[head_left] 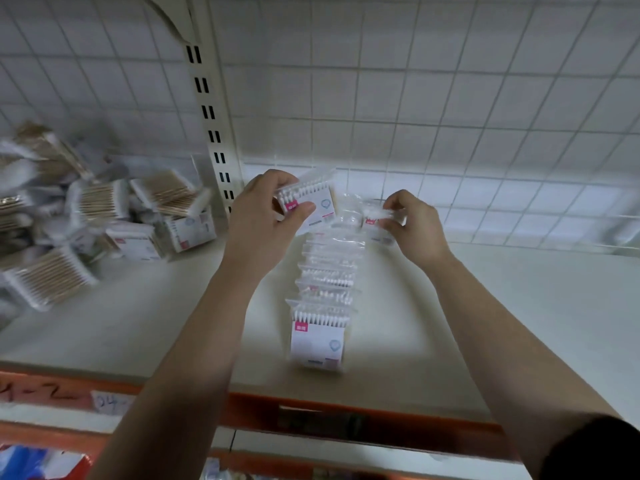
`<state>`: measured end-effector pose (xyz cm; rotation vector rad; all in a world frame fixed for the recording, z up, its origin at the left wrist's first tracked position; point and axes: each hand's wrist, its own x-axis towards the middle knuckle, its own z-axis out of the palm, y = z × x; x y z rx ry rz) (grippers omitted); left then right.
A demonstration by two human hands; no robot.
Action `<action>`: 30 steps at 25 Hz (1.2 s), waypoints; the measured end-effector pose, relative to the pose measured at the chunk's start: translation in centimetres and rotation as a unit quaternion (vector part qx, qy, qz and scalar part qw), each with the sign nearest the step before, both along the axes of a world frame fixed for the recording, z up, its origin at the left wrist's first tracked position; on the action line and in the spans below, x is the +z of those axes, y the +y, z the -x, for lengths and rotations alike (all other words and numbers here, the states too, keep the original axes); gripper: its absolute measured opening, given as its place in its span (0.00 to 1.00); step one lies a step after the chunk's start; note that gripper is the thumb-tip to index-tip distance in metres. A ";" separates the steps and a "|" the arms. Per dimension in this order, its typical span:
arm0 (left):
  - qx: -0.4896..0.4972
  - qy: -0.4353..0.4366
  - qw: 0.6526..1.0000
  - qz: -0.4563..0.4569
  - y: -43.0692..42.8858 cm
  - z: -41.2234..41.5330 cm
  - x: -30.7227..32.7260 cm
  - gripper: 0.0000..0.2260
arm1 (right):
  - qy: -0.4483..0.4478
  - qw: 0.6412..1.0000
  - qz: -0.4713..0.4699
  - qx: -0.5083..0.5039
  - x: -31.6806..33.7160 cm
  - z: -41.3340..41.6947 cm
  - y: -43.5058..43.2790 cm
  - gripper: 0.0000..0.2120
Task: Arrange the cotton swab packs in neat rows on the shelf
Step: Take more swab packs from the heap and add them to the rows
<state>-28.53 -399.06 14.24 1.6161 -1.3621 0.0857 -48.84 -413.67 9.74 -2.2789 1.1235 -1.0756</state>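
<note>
- The left hand (263, 223) grips a cotton swab pack (311, 204) at its left end. The thumb lies across the white label and the fingers (277, 178) curl over the top by the swab tips. This pack is tilted and sits at the far end of the row.
- The right hand (415, 226) pinches a second pack (375, 220) between the thumb and curled fingers, just right of the first. This pack is blurred, so I cannot tell whether it touches the row.
- The row of packs (322, 299) stands upright on the white shelf (502, 306), one behind another, running from near the front edge toward the back. The nearest pack shows a white label with a pink tag.
- A loose pile of packs (104, 223) lies jumbled on the left of the shelf, past the slotted upright post (216, 133) and well apart from the row.
- A wire grid panel (450, 98) backs the shelf, and an orange front rail (346, 415) runs along its edge.
</note>
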 end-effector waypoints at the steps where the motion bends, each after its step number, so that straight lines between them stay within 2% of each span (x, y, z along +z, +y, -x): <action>1: 0.007 -0.007 1.000 0.000 -0.1 0.2 0.0 0.12 | 0.003 1.000 -0.001 0.005 -0.4 0.0 -0.4 0.08; 11: -0.009 0.006 1.000 -0.007 -0.9 1.2 0.5 0.12 | -0.010 0.999 0.016 -0.036 -1.4 -0.3 -2.6 0.08; 17: -0.037 0.015 0.999 -0.009 -2.2 1.7 1.1 0.13 | 0.041 0.998 0.044 -0.023 -1.6 0.0 -3.3 0.12; 21: -0.079 -0.038 0.996 -0.007 -3.9 3.0 2.3 0.11 | 0.046 0.997 0.051 -0.019 -1.5 1.0 -3.0 0.18; 26: -0.154 -0.066 0.985 -0.052 -6.9 4.9 3.0 0.10 | 0.038 0.998 0.039 -0.024 -1.8 5.0 -2.3 0.19; 30: -0.195 -0.099 0.965 -0.143 -8.8 5.4 2.1 0.11 | 0.120 0.992 0.015 -0.042 -4.2 7.8 -2.4 0.11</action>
